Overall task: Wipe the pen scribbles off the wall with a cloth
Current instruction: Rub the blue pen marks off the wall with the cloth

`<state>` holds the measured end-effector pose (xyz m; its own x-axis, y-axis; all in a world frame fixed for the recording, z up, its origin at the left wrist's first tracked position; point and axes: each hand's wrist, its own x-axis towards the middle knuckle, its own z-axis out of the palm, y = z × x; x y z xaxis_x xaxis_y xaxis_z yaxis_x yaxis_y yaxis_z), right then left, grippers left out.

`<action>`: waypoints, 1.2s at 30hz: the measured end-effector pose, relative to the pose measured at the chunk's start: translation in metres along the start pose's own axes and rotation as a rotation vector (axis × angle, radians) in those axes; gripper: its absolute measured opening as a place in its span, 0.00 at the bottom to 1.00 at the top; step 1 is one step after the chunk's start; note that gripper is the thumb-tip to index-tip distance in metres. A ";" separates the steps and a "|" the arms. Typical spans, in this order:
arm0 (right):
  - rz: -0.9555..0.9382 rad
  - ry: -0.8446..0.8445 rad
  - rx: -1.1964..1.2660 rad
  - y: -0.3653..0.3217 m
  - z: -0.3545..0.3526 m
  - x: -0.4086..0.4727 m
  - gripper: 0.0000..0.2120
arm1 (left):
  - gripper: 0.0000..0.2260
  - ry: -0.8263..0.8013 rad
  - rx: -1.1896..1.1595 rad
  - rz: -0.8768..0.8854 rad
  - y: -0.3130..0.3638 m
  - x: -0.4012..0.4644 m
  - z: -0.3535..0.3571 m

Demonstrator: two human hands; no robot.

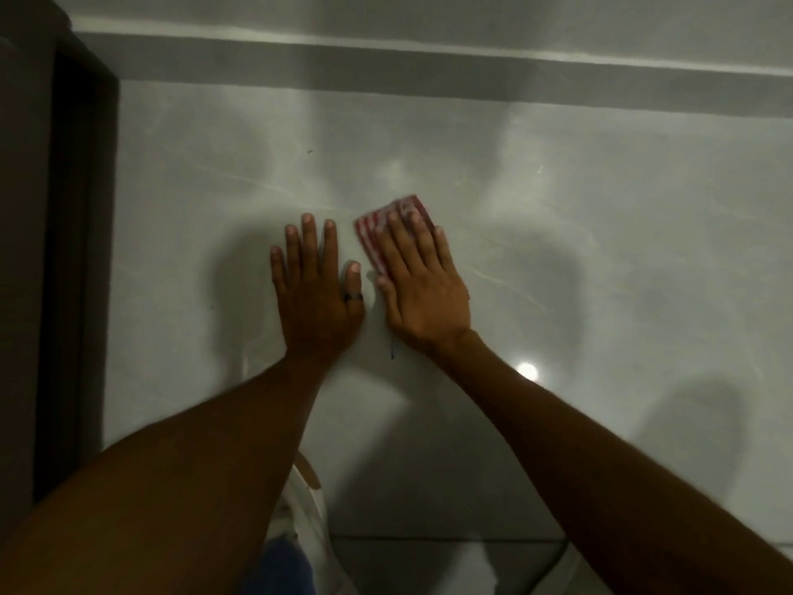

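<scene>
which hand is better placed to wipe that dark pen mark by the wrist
Right. The right hand already presses the striped cloth flat on the wall, and the pen mark sits just below it. The left hand is bare.

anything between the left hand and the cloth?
Head view: only a narrow strip of bare wall separates the left hand from the cloth, which lies flat under the right hand.

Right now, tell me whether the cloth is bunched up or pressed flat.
Pressed flat. The red-and-white striped cloth lies smooth against the wall under the right hand's spread fingers, its corner and straight edges showing. Folded layers: cannot tell.
</scene>
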<state>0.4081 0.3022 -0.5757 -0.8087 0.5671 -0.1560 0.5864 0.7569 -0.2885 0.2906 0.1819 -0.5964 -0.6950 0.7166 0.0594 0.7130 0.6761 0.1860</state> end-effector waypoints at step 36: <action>-0.124 -0.136 -0.079 0.087 0.005 -0.156 0.30 | 0.28 0.049 0.015 0.006 -0.004 -0.005 0.010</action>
<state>0.5850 0.2776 -0.5808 -0.8704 0.4230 -0.2519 0.4796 0.8442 -0.2394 0.2919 0.1770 -0.6070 -0.6942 0.7115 0.1087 0.7182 0.6746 0.1709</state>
